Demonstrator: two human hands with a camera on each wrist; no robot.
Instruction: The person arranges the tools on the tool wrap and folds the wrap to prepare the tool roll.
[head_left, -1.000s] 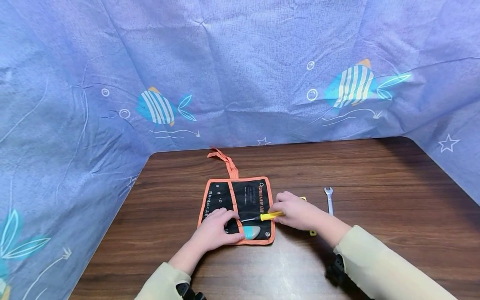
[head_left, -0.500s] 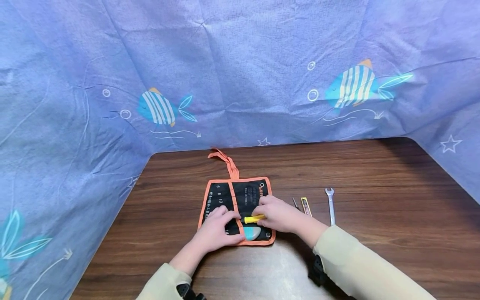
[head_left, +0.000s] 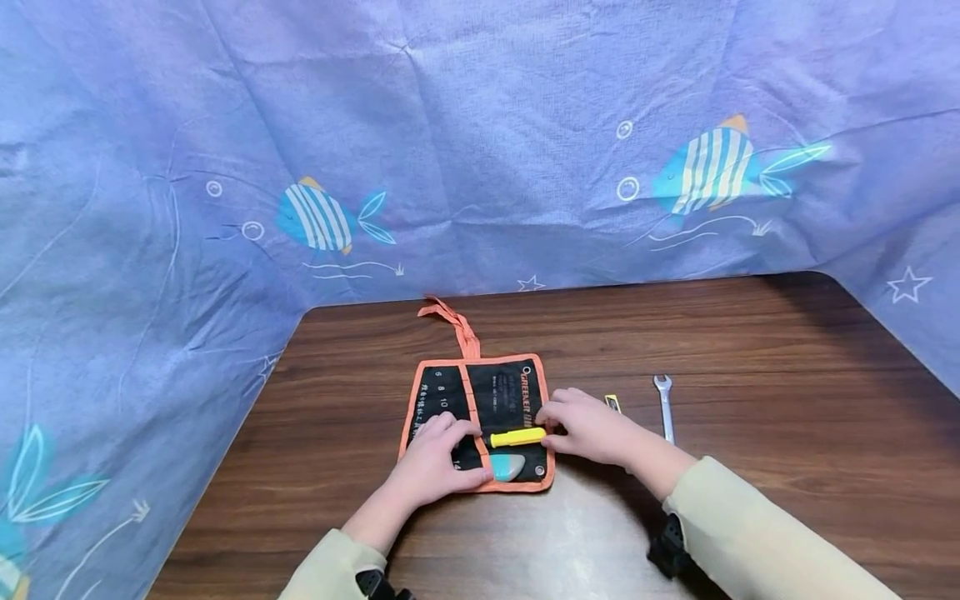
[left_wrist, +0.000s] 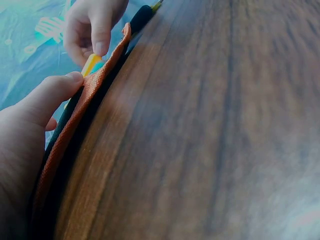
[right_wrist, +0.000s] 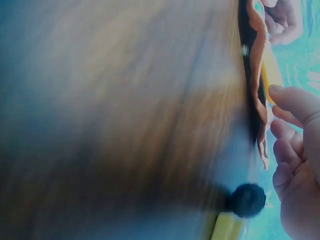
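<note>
A black tool pouch (head_left: 498, 387) with orange trim lies flat on the table. My left hand (head_left: 431, 462) holds its lower part, index finger at the orange pocket rim and thumb at the bottom edge. A screwdriver with a yellow handle (head_left: 517, 437) lies across the pouch, its shaft hidden inside a pocket. My right hand (head_left: 588, 429) pinches the handle's end between thumb and fingers; the right wrist view shows the thumb (right_wrist: 282, 95) against the yellow handle. Below the screwdriver, a teal and grey rounded tool end (head_left: 507, 467) sticks out of another pocket.
An open-ended wrench (head_left: 664, 408) lies right of my right hand. A small yellow box (head_left: 612, 402) shows partly behind that hand. A black rounded tool end (right_wrist: 248, 200) stands out in the right wrist view. Orange ties (head_left: 453, 321) trail from the pouch's top; a blue fish-print curtain (head_left: 480, 167) surrounds the table.
The screwdriver has slid left until its shaft disappeared into the pocket. My right hand moved left with it, then back right to the handle's end. My left hand has stayed in place.
</note>
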